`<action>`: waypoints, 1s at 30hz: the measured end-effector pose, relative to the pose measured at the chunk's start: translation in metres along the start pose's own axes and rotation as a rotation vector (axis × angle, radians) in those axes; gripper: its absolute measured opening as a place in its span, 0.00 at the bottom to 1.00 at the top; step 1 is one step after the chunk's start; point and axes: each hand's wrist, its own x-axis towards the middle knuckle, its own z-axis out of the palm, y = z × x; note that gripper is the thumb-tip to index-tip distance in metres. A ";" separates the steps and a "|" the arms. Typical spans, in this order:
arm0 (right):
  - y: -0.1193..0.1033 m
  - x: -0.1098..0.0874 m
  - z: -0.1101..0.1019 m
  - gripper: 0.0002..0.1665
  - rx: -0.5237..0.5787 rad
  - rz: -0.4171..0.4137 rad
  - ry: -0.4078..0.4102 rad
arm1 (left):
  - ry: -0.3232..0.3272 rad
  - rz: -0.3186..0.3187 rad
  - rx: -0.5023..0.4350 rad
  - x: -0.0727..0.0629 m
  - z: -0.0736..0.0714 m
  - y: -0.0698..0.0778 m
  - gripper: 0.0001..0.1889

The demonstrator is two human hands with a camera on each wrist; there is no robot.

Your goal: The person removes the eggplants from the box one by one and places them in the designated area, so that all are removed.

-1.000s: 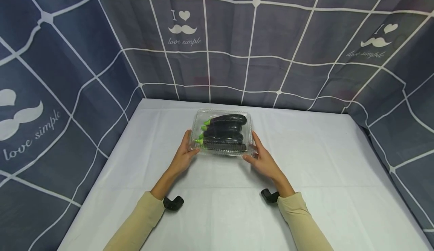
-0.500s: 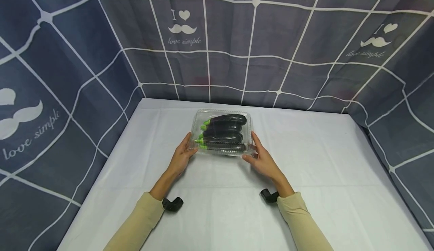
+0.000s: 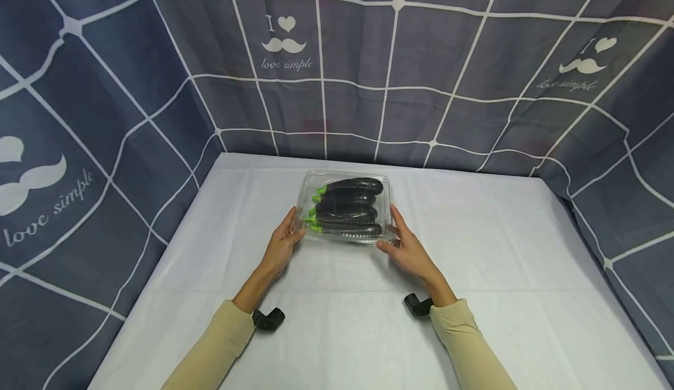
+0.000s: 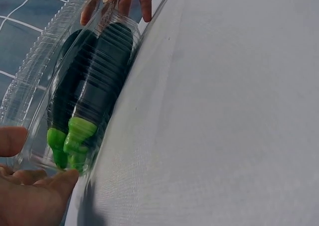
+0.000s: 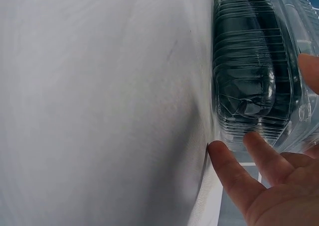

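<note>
A clear plastic clamshell box of several dark eggplants with green stem ends sits on the white-covered table, its lid down. My left hand holds its left end, thumb at the near corner; in the left wrist view, fingertips meet the base near the green stems. My right hand holds the other end. In the right wrist view its thumb lies over the rim and two fairly straight fingers reach the ridged end wall. Part of each hand's grip is hidden behind the box.
White cloth covers the table around the box. A dark grid-patterned curtain rises along the back and both sides. Black wrist devices stick out inward from both wrists.
My left hand has slid slightly outward and toward me along the box's left end. A wide dark reflection on the box's near edge has narrowed. The right hand has hardly moved.
</note>
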 end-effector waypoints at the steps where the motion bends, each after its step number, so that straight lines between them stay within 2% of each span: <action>1: -0.001 0.000 0.000 0.57 0.008 0.008 -0.005 | 0.003 -0.004 0.005 0.000 0.000 0.000 0.35; 12: -0.007 0.001 -0.001 0.57 0.029 0.067 -0.015 | 0.006 -0.027 0.014 -0.002 0.000 0.002 0.35; 18: -0.004 0.001 -0.001 0.57 0.033 0.051 -0.014 | 0.018 -0.018 -0.003 -0.001 -0.001 0.000 0.34; 30: -0.002 0.000 -0.002 0.57 0.062 0.032 -0.020 | 0.016 0.007 0.071 -0.003 -0.002 -0.001 0.32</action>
